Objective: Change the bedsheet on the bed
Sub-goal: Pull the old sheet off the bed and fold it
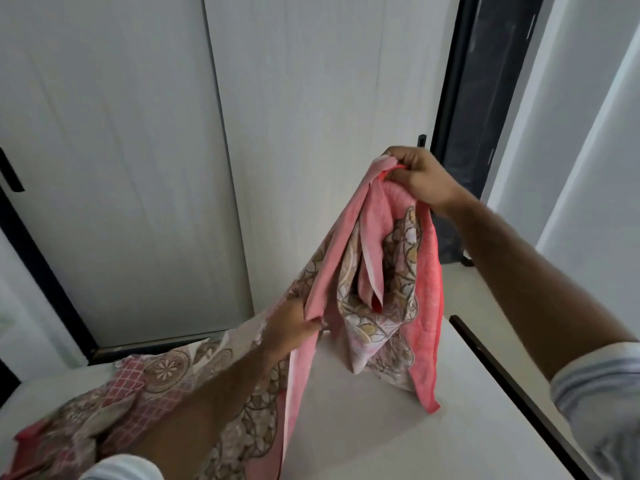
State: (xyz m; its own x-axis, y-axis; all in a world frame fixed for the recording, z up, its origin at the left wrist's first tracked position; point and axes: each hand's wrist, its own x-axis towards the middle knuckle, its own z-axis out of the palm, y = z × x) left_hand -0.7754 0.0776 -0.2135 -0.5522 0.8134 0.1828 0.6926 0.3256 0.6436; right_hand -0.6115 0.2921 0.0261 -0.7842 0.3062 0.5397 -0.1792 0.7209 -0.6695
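Two hands hold a pink floral bedsheet (388, 271) above the bare white mattress (363, 427); the right hand (420, 178) has its fingers pinching the bunched top edge, and the left hand (294, 323) grips a lower fold. Tangled folds could hide the corners, so the sheet may spread crooked; no writing is readable.

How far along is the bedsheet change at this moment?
Done: the white mattress lies mostly bare. In hand: the right hand grips a bunched end of the pink patterned sheet held high, and the left hand grips it lower down. Left: nothing is spread or tucked yet. I cannot tell whether this sheet is coming off or going on.
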